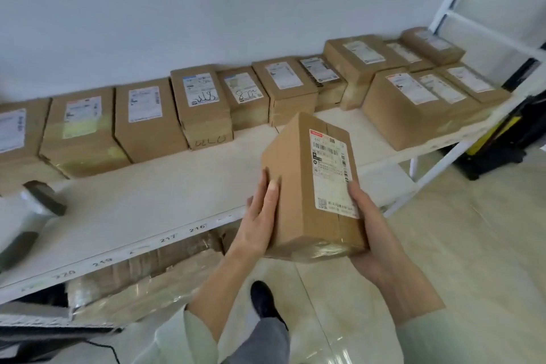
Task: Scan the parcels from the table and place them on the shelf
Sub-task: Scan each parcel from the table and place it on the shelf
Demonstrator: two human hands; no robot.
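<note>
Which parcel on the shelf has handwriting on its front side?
The tall parcel fourth from the left in the back row; marker scrawl runs along its lower front face. The others' fronts look bare.

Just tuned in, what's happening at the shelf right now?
A person holds a cardboard parcel between both hands, left hand flat against its side, right hand cupping the other side, label up. It hangs over the front edge of the white shelf, not yet set down. A row of parcels already lines the back.

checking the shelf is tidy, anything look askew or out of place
Mostly neat. One parcel in the back row leans tilted against its neighbours instead of sitting flat. The held parcel looks intact.
</note>
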